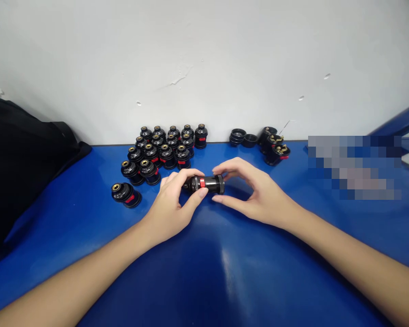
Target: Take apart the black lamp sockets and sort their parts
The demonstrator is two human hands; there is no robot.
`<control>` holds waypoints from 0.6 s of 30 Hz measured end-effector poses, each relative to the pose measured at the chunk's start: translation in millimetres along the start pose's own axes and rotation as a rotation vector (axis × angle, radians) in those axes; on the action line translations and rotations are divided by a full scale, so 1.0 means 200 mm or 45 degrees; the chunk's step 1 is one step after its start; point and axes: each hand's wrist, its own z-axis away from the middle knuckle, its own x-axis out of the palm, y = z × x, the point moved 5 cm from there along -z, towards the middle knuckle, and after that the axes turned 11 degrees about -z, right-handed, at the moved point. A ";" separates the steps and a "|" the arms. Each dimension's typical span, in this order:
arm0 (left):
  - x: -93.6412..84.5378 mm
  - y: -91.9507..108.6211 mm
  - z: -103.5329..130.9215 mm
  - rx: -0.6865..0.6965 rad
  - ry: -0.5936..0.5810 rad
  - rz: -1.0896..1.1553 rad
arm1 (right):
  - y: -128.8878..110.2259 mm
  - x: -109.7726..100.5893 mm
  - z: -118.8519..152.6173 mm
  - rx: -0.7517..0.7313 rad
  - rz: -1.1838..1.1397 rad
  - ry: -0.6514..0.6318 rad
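A black lamp holder (209, 183) with a red tab lies sideways between my two hands, just above the blue table. My left hand (173, 200) is closed around its left part, thumb in front and fingers behind, hiding that end. On the right end of the lamp holder sits a black ring (220, 184). Thumb and fingers of my right hand (252, 193) curve to either side of this ring with a gap between them; whether a fingertip touches it is hard to tell.
Several finished-looking black lamp holders (167, 156) stand in rows left of centre, one (127, 195) nearer me. Black rings (237, 136) and open lamp holders (277, 154) with brass contacts stand by the wall. Black cloth (23, 159) lies left; a blurred patch (357, 168) covers the right.
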 end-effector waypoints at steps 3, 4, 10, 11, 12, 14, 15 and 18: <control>0.00 0.01 0.00 0.081 -0.019 0.027 | 0.01 0.01 0.00 0.138 0.016 -0.023; 0.00 0.01 0.01 0.088 -0.022 0.020 | 0.01 0.01 0.00 0.194 0.026 -0.040; 0.00 0.00 0.00 -0.053 -0.010 -0.027 | 0.01 0.01 -0.01 0.125 -0.090 -0.008; 0.00 0.00 0.00 -0.064 -0.007 -0.016 | 0.01 0.01 -0.01 0.063 -0.104 0.005; 0.00 0.00 0.00 -0.067 -0.005 -0.005 | 0.00 0.01 -0.01 0.009 -0.107 0.012; -0.01 0.00 0.00 -0.053 -0.001 0.004 | -0.01 0.01 0.00 -0.046 -0.097 0.014; -0.01 0.00 0.00 -0.036 0.004 0.006 | -0.01 0.01 0.00 -0.039 -0.105 0.016; -0.01 0.01 0.00 0.038 0.009 0.034 | 0.00 0.01 0.00 0.099 -0.165 0.032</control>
